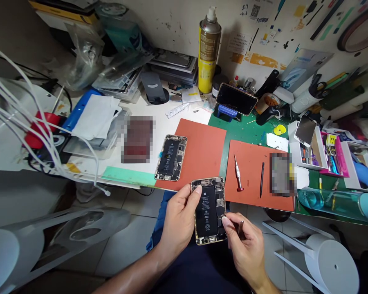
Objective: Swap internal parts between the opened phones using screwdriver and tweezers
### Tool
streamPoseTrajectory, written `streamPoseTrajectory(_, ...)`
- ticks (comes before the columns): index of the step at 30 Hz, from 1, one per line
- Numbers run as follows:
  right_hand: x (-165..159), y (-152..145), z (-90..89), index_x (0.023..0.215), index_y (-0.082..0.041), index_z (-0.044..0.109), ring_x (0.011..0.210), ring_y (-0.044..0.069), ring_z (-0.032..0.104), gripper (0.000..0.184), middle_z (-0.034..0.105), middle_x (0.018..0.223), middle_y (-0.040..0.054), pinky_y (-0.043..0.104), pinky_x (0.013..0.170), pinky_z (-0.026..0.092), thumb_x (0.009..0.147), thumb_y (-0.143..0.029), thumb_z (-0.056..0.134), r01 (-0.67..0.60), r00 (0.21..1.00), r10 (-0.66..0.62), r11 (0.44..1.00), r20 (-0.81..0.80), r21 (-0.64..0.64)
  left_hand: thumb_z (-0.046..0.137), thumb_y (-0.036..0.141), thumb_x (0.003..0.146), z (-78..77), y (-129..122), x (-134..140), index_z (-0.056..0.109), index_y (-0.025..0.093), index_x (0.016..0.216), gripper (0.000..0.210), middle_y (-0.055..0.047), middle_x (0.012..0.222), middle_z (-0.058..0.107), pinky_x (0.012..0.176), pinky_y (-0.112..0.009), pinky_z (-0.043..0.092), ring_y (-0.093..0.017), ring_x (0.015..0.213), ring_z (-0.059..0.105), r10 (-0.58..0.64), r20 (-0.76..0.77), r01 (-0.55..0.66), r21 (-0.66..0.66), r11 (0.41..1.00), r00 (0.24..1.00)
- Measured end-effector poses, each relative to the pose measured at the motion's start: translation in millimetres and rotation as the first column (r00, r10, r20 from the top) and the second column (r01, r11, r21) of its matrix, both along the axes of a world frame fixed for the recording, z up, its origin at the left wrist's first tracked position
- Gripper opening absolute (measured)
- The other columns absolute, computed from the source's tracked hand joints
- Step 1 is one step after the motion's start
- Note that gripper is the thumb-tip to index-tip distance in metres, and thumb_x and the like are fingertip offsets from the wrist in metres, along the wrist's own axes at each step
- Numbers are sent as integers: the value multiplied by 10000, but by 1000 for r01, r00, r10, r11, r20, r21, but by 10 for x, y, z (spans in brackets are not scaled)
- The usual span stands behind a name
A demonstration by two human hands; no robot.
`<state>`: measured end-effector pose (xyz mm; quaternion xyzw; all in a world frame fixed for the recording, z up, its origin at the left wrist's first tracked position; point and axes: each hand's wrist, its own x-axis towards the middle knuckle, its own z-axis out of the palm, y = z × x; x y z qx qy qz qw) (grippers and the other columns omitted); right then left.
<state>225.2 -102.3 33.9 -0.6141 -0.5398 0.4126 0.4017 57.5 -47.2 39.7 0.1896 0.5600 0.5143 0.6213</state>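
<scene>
My left grip (181, 212) and right grip (245, 241) pinched the opened phone (207, 218) by opposite edges; between them it seemed light and stiff, its bare innards (220, 203) probably fragile, best held by the rim (207, 242).

A yellow spray can (209, 55) stands well beyond the left grip (180, 212); white cables (51, 141) hang left of that grip, a blue-capped bottle (340, 204) right.
</scene>
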Motion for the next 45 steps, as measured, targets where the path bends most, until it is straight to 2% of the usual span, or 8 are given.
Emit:
streamPoseTrajectory(9,-11,14,57,898,-199,790,516,109,496,220,548,651,-28,238,492,417,1045,-316,677,-2,1000,2,1000,-11,4,792,480,947,0,-6,3,769,184,992,301,2,794,714,645,-255,520,-147,702,636,-8,13,8,3,1000,1000)
streamPoseTrajectory(18,2,-15,14,923,-199,811,497,104,492,221,577,660,-24,232,471,421,1037,-350,695,13,999,-14,999,-29,-45,795,491,941,44,13,4,783,183,1057,329,-13,835,745,674,-272,534,-161,734,656,-30,53,29,7,1000,998)
streamPoseTrajectory(26,-10,-24,21,895,-182,818,492,113,492,286,581,651,-11,240,456,428,1033,-401,696,21,999,-25,996,-43,-82,786,527,946,43,9,-1,774,177,1002,355,8,730,699,623,-261,529,-150,660,643,-1,57,2,-19,1000,998)
streamPoseTrajectory(31,-34,8,59,897,-189,822,462,109,483,273,579,605,-21,233,434,425,1017,-412,719,52,994,-61,994,-91,-97,781,517,956,59,5,5,759,185,1111,367,-45,930,793,728,-297,612,-194,815,742,-45,73,46,-14,999,996)
streamPoseTrajectory(34,-56,41,88,886,-192,812,435,99,466,275,566,580,-33,222,414,413,1010,-423,727,57,983,-79,989,-163,-138,819,470,937,88,-14,32,716,200,1224,408,-80,1092,818,827,-352,653,-228,919,786,-123,151,128,-21,992,981)
streamPoseTrajectory(37,-69,61,116,871,-186,798,406,89,446,303,536,556,-46,213,389,391,1004,-448,728,53,968,-101,977,-228,-208,844,443,917,116,-34,55,683,196,1259,452,-110,1112,827,851,-404,674,-265,952,808,-176,210,189,-47,981,962)
streamPoseTrajectory(45,-77,67,148,852,-175,791,377,81,442,339,547,543,-45,206,364,364,979,-487,750,48,949,-129,961,-289,-272,850,455,901,129,-19,61,668,195,1245,468,-134,1137,837,865,-442,691,-321,1028,821,-184,190,200,-69,977,965)
